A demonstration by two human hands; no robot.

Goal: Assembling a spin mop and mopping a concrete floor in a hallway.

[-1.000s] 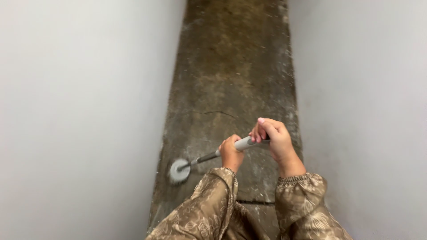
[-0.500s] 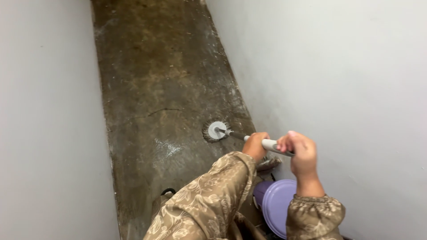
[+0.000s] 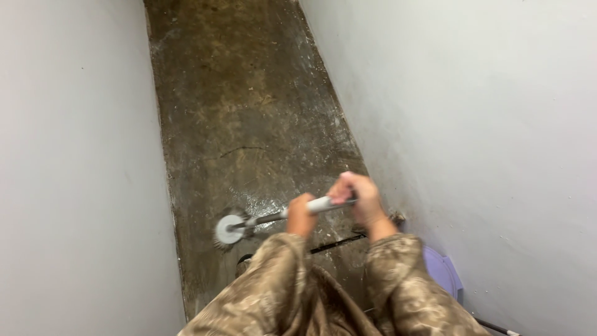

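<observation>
Near the floor's [image 3: 249, 112] left edge, by the left wall [image 3: 74, 155], the round brush head [image 3: 229, 229] presses the wet concrete, its grey handle [image 3: 311, 206] running rightward through the clenched left hand [image 3: 300, 216] and the right hand [image 3: 359, 198] clamped on its end, a purple basin [image 3: 443, 274] by the right wall [image 3: 472, 124].

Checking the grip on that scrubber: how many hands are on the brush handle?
2. The left hand grips the brush lower on its handle, nearer the round head on the wet floor. The right hand grips the handle's upper end. No other hands show.
</observation>
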